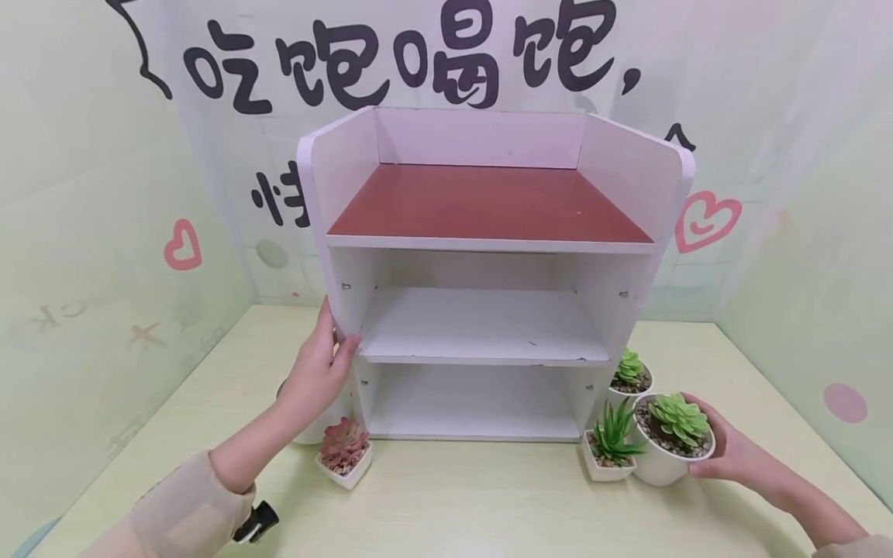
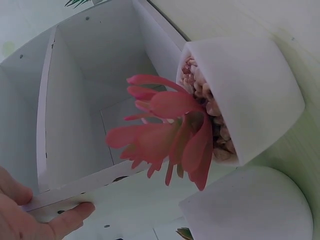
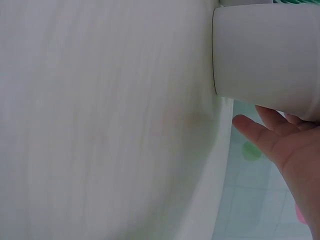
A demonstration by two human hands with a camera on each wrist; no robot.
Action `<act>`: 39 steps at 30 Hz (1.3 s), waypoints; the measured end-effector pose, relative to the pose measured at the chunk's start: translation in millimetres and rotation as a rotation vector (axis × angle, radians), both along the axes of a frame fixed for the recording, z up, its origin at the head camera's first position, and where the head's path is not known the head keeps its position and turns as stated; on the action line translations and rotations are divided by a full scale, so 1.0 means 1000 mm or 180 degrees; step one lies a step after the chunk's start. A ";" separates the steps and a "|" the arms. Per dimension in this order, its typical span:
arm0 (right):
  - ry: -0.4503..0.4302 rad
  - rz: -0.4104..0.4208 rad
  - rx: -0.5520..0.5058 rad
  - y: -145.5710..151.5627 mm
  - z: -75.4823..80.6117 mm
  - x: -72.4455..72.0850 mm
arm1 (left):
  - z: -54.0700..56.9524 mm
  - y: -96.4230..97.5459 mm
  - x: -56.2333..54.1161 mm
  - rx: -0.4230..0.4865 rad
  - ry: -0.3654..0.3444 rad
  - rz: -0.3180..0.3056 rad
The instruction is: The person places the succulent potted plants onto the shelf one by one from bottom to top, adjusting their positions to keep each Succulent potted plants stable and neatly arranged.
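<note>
Pale hangings [image 1: 91,170] with dark lettering are seen behind a light wooden table [image 1: 474,504], the lower line of writing being partly covered by a white shelf unit [image 1: 488,322] stood at centre frame. Its left side panel [image 1: 342,174] is held by the left hand [image 1: 322,372], thumb closed on the front edge and fingers behind, presumably so that it is steadied. At lower right, a round white pot [image 1: 656,465] with a green succulent is met by the right hand [image 1: 739,459], thumb in front and fingers around the far side; since the fingertips are hidden, how firmly it is gripped cannot be told. A spiky plant [image 1: 614,430] and a rear succulent [image 1: 630,366] are crowded alongside, perhaps for a matched grouping. At lower left, a red succulent [image 1: 345,443] is set beside another pot [image 1: 326,425], mostly blocked by the arm. A black object [image 1: 256,523] near the sleeve is cut off and cannot be identified.
</note>
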State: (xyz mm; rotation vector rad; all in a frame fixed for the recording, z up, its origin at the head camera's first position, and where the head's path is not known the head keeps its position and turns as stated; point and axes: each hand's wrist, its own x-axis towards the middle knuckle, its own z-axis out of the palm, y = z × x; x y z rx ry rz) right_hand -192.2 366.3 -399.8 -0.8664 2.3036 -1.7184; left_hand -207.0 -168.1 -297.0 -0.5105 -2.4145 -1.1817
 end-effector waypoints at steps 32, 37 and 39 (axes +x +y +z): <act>0.0281 -0.0387 0.0329 -0.005 -0.001 0.004 | 0.000 0.000 0.000 0.0035 -0.0078 0.0025; 0.0253 -0.0362 0.0346 -0.006 0.000 0.005 | 0.000 -0.001 0.000 0.0025 -0.0061 0.0019; 0.0260 -0.0342 0.0331 -0.005 -0.001 0.005 | -0.001 -0.001 0.000 0.0015 -0.0052 0.0008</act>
